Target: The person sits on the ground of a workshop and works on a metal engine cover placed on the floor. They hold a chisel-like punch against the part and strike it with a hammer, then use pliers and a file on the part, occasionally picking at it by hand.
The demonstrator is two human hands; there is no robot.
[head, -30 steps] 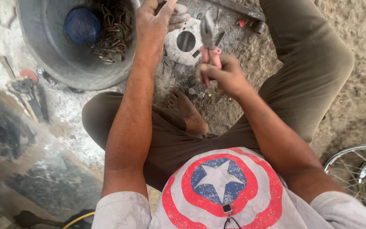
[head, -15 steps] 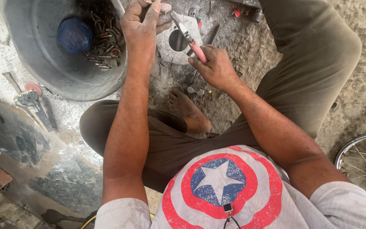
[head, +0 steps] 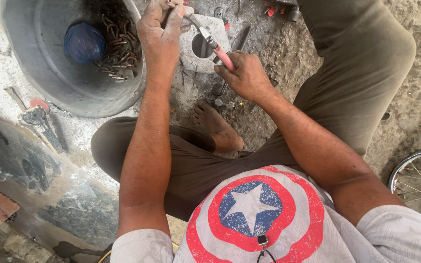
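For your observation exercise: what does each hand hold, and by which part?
The right hand holds pliers by the pink handles. The left hand pinches something small at the pliers' tip; what it is cannot be told.

Both arms reach forward and down. The left hand (head: 161, 30) is stretched farther out, its fingers (head: 174, 17) curled and pinched together at the tips. The right hand (head: 242, 73) is a closed fist just behind them, wrist bent, elbow tucked near the body.

Dusty, oil-stained ground (head: 415, 112) holding a grey metal basin (head: 35, 73), a flat plate with a round hole (head: 198, 48) (partly hidden), scattered small parts, and a spoked wheel (head: 420, 180).
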